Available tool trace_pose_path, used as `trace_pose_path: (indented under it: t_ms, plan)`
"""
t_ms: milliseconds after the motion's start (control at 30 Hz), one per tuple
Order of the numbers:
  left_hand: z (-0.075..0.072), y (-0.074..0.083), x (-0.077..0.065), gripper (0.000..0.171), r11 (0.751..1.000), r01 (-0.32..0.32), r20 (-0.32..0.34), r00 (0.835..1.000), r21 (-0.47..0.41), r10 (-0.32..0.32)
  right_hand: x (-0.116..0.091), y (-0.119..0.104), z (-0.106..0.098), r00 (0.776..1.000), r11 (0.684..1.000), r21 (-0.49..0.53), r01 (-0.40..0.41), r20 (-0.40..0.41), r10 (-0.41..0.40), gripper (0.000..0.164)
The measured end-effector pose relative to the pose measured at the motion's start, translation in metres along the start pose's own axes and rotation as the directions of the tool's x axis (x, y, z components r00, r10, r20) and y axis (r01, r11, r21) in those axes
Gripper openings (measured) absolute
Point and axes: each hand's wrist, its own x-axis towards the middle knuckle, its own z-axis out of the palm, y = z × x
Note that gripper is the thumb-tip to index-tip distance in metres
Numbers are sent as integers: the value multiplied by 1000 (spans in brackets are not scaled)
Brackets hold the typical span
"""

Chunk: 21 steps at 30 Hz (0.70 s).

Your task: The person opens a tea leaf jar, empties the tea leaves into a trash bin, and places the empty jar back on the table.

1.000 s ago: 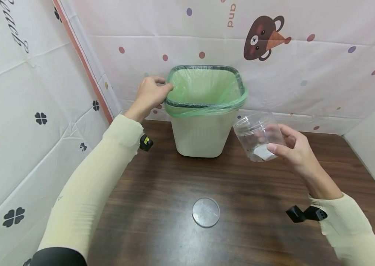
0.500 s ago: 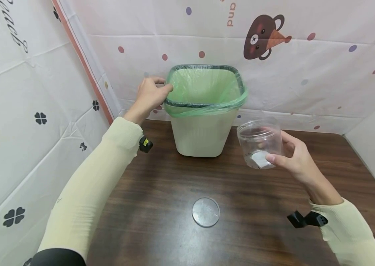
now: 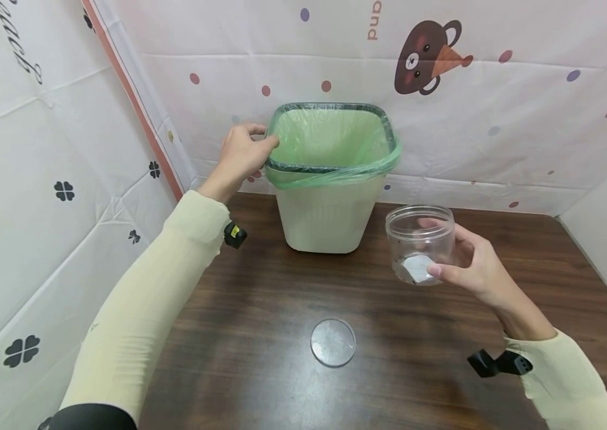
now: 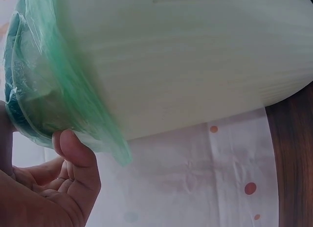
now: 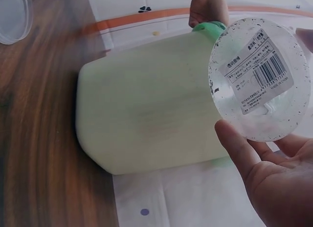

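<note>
A pale green trash can [image 3: 327, 221], lined with a green plastic bag [image 3: 357, 173], stands at the back of the table. My left hand [image 3: 241, 154] grips its left rim; in the left wrist view the thumb [image 4: 76, 148] lies against the bag. To the right of the can, my right hand [image 3: 478, 269] holds a clear plastic jar [image 3: 413, 245] with its open mouth up. The right wrist view shows a white barcode label [image 5: 261, 73] and dark specks on the jar's bottom. A round clear lid [image 3: 333, 342] lies on the table.
The dark wood table [image 3: 260, 298] meets a white printed cloth [image 3: 524, 137] right behind the can. Another cloth wall [image 3: 67, 251] slopes along the left side.
My right hand has lowered the jar and turned it from tilted toward the can to nearly upright. The left hand has stayed at the rim.
</note>
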Motion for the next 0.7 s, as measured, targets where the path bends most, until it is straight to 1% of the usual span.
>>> trace_pose_path:
  t_ms: [133, 300, 433, 567, 700]
  plan:
    - [-1, 0, -1, 50, 1000, -4, 2, 1000, -4, 4, -4, 5, 1, 1000, 1000, 11, 2, 18, -2, 63]
    - [-2, 0, -2, 55, 1000, -13, 6, 1000, -9, 13, -9, 10, 1, 999, 999, 11, -31, 33, 30, 63]
    - [-2, 0, -3, 54, 1000, -14, 12, 1000, -14, 14, -12, 14, 1, 999, 999, 5, -32, 41, 32, 64]
    - [-2, -1, -3, 51, 1000, -11, 15, 1000, -21, 11, -14, 17, 1, 999, 1000, 19, -15, 48, 15, 66]
    - [-1, -2, -3, 50, 1000, -7, 13, 1000, -27, 8, -16, 21, 3, 997, 997, 75, 23, 65, -28, 67]
